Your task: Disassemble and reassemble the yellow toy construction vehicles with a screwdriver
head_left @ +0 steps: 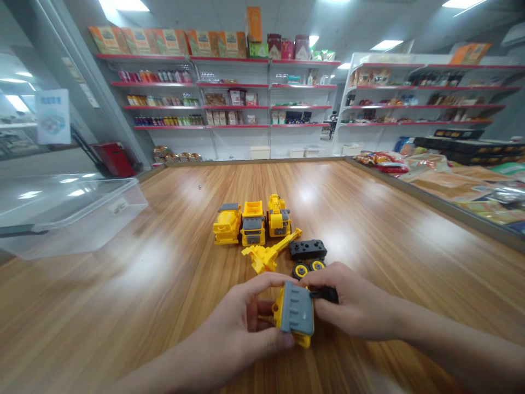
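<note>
My left hand (250, 317) grips a yellow and grey toy truck cab (301, 312) between thumb and fingers, low over the table. In my right hand (348, 301) is a small screwdriver with a black handle (328, 295); its thin end meets the cab's right side, and the exact contact point is hidden. Just beyond my hands lie a black toy chassis (307, 249), two yellow-hubbed wheels (301, 270) and a yellow toy crane arm (266, 257). Farther back stand three yellow toy vehicles: a mixer-like truck (227, 224), a dump truck (253, 224) and an excavator-like one (279, 216).
The wooden table (172, 219) has a raised edge at the back and right. A clear plastic bin (82, 213) stands at the left. A tiny metallic piece (199, 186) lies far left. Packaged goods (443, 175) lie beyond the right edge, with stocked shelves (229, 85) behind.
</note>
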`<action>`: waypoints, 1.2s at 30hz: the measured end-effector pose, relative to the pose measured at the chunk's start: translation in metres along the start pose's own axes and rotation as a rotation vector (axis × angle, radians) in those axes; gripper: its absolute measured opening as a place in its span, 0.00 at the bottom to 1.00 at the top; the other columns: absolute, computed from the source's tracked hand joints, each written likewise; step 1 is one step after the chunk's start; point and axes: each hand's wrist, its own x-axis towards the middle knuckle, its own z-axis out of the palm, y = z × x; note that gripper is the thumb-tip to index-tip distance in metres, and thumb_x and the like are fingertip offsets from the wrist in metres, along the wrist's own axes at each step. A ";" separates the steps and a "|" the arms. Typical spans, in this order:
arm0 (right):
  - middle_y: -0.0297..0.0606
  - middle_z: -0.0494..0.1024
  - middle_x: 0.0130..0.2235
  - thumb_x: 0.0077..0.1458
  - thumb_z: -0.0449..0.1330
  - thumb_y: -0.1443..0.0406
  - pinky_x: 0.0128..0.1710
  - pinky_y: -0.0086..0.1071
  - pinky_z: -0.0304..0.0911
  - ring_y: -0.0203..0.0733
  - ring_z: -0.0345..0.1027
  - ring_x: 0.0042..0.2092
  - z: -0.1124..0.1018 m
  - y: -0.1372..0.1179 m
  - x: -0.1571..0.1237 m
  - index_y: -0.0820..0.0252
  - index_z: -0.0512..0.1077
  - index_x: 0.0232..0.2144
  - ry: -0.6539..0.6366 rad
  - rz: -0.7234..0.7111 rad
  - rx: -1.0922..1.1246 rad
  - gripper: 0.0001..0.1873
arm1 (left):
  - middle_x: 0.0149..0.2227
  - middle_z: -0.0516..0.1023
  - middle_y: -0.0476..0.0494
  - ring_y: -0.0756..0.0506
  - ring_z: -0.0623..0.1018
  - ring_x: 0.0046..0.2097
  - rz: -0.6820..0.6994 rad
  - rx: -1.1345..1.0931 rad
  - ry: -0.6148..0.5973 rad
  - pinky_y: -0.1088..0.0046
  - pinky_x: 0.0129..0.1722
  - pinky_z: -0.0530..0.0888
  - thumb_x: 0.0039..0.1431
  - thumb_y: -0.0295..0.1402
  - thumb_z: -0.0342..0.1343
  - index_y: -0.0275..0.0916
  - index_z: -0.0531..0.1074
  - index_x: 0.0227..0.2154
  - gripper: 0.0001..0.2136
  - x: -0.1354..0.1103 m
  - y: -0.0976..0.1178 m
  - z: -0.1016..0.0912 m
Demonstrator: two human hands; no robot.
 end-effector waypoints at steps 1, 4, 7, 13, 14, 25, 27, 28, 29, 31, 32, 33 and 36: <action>0.32 0.74 0.28 0.56 0.54 0.71 0.29 0.27 0.55 0.33 0.62 0.28 0.000 0.000 0.000 0.63 0.76 0.33 -0.001 0.012 0.015 0.10 | 0.47 0.77 0.40 0.45 0.77 0.47 -0.007 -0.013 0.007 0.64 0.48 0.72 0.55 0.27 0.64 0.40 0.66 0.51 0.22 0.001 0.000 0.000; 0.31 0.72 0.27 0.57 0.54 0.68 0.28 0.26 0.55 0.33 0.61 0.28 0.000 0.002 0.000 0.64 0.77 0.32 0.004 0.055 0.060 0.10 | 0.46 0.78 0.40 0.44 0.77 0.47 -0.009 -0.043 0.022 0.62 0.49 0.72 0.55 0.28 0.63 0.40 0.67 0.51 0.21 0.002 0.001 -0.002; 0.31 0.71 0.26 0.58 0.54 0.66 0.28 0.26 0.55 0.33 0.60 0.28 -0.001 0.003 0.001 0.64 0.77 0.33 0.005 0.067 0.096 0.11 | 0.46 0.78 0.41 0.44 0.77 0.48 0.018 -0.043 0.022 0.64 0.49 0.71 0.55 0.28 0.63 0.41 0.68 0.51 0.20 0.002 0.001 -0.004; 0.33 0.72 0.28 0.60 0.54 0.64 0.29 0.28 0.56 0.34 0.61 0.29 -0.003 0.002 0.000 0.63 0.76 0.36 0.140 0.044 0.116 0.12 | 0.49 0.76 0.41 0.44 0.75 0.50 0.056 -0.025 0.042 0.65 0.51 0.70 0.57 0.30 0.62 0.40 0.71 0.48 0.16 0.003 0.004 -0.005; 0.34 0.73 0.29 0.60 0.55 0.63 0.29 0.28 0.57 0.35 0.62 0.29 -0.003 0.002 -0.001 0.62 0.76 0.38 0.188 0.049 0.126 0.12 | 0.49 0.75 0.41 0.44 0.75 0.49 0.048 -0.020 0.054 0.65 0.50 0.71 0.57 0.30 0.62 0.39 0.71 0.48 0.15 0.004 0.004 -0.005; 0.28 0.64 0.24 0.52 0.64 0.54 0.22 0.24 0.49 0.30 0.55 0.25 0.006 -0.001 -0.004 0.63 0.75 0.38 0.038 0.099 0.215 0.18 | 0.34 0.78 0.43 0.51 0.74 0.30 -0.184 0.109 0.109 0.74 0.29 0.73 0.51 0.36 0.66 0.34 0.73 0.41 0.17 0.007 -0.006 -0.003; 0.28 0.64 0.23 0.54 0.63 0.55 0.22 0.24 0.50 0.30 0.55 0.25 0.007 -0.001 -0.004 0.63 0.75 0.37 0.031 0.126 0.232 0.17 | 0.34 0.78 0.44 0.51 0.74 0.30 -0.189 0.104 0.092 0.75 0.29 0.72 0.50 0.36 0.66 0.34 0.73 0.40 0.16 0.006 -0.005 -0.002; 0.28 0.64 0.23 0.54 0.63 0.55 0.22 0.24 0.50 0.30 0.55 0.25 0.007 -0.001 -0.004 0.63 0.76 0.36 0.028 0.136 0.246 0.16 | 0.34 0.78 0.44 0.51 0.75 0.30 -0.188 0.098 0.085 0.75 0.30 0.72 0.50 0.36 0.66 0.34 0.74 0.40 0.16 0.006 -0.004 -0.001; 0.28 0.64 0.23 0.54 0.62 0.55 0.22 0.24 0.50 0.30 0.54 0.25 0.007 0.000 -0.003 0.64 0.76 0.35 0.026 0.144 0.257 0.16 | 0.34 0.78 0.45 0.50 0.75 0.31 -0.186 0.089 0.084 0.75 0.31 0.72 0.49 0.35 0.67 0.34 0.74 0.40 0.16 0.005 -0.004 -0.001; 0.28 0.64 0.22 0.53 0.63 0.56 0.21 0.24 0.49 0.30 0.54 0.24 0.008 0.000 -0.003 0.64 0.76 0.34 0.033 0.149 0.253 0.15 | 0.35 0.79 0.45 0.49 0.76 0.34 -0.182 0.079 0.091 0.74 0.33 0.72 0.48 0.34 0.67 0.35 0.74 0.40 0.16 0.005 -0.004 -0.001; 0.28 0.65 0.21 0.52 0.63 0.56 0.21 0.24 0.49 0.30 0.55 0.23 0.008 0.001 -0.003 0.64 0.76 0.34 0.045 0.144 0.235 0.15 | 0.36 0.79 0.45 0.48 0.77 0.35 -0.179 0.079 0.096 0.74 0.35 0.72 0.48 0.33 0.68 0.35 0.74 0.40 0.16 0.005 -0.004 -0.001; 0.28 0.65 0.21 0.51 0.64 0.57 0.21 0.24 0.50 0.30 0.55 0.23 0.009 0.001 -0.004 0.64 0.76 0.34 0.059 0.136 0.211 0.14 | 0.36 0.80 0.45 0.48 0.77 0.36 -0.175 0.080 0.099 0.73 0.37 0.72 0.48 0.32 0.68 0.36 0.75 0.40 0.16 0.005 -0.004 -0.002; 0.29 0.67 0.21 0.46 0.65 0.61 0.20 0.24 0.52 0.30 0.57 0.22 0.012 0.000 -0.004 0.63 0.75 0.33 0.121 0.100 0.128 0.12 | 0.37 0.80 0.44 0.47 0.77 0.38 -0.156 0.091 0.094 0.71 0.40 0.72 0.47 0.32 0.68 0.35 0.75 0.39 0.15 0.006 -0.005 -0.002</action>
